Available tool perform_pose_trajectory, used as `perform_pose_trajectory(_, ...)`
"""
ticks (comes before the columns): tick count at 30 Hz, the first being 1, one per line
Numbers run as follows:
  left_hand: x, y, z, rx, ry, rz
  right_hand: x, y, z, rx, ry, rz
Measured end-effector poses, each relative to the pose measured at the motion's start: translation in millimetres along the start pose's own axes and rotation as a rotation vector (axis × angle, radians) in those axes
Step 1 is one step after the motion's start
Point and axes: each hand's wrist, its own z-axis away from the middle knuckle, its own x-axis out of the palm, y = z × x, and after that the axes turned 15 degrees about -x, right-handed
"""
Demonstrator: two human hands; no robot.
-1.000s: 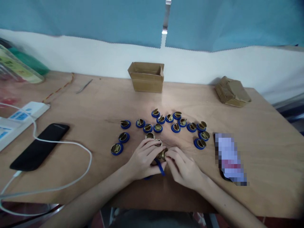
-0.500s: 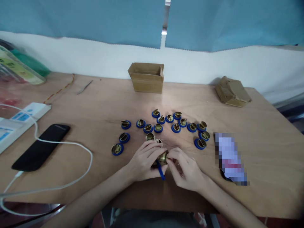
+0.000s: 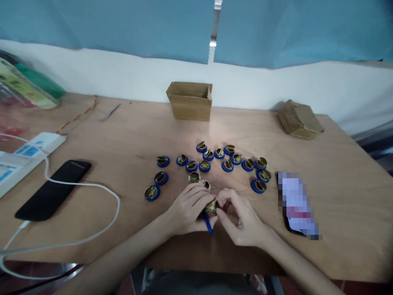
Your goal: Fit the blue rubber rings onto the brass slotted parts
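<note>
Between my two hands is a round brass piece (image 3: 211, 207) with a blue ring (image 3: 208, 224) hanging tilted below it. My left hand (image 3: 188, 211) is closed around the piece from the left, its fingers hiding part of it. From the right, my right hand (image 3: 242, 219) pinches the piece's edge between thumb and fingertips. Just beyond my left fingers lie a pale-rimmed brass round (image 3: 194, 177) and another one, partly covered. Several similar brass rounds with flaps, seated in blue rings, are spread further back, such as a blue-ringed piece (image 3: 204, 165).
An open cardboard box (image 3: 190, 107) stands at the back, with a crumpled carton (image 3: 301, 119) at the back right. A phone with a blurred screen (image 3: 297, 205) lies right. On the left are a black phone (image 3: 52, 190), a white cable (image 3: 118, 205) and a power strip (image 3: 37, 147).
My right hand has shifted slightly, its fingers opening a little wider around the gap by the palm while staying at the brass piece's edge. The left hand has barely moved.
</note>
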Motion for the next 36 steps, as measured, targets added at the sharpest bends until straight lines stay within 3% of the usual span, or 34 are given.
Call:
perform_pose_trajectory(7,-0.6,-3,2,-0.008,-0.020,-0.010,-1,0,1,0.163,-0.001,-0.087)
perform_pose_trajectory(19,-0.9,-2,1,-0.008,-0.050,-0.019,6,3,-1,0.149,0.062,-0.212)
perform_pose_trajectory(29,-1.4,-2,2,-0.013,-0.076,-0.005,10,7,4,0.147,0.091,-0.193)
perform_pose_trajectory(36,-1.2,1,1,0.003,-0.032,-0.008,5,2,-3,0.215,0.136,-0.379)
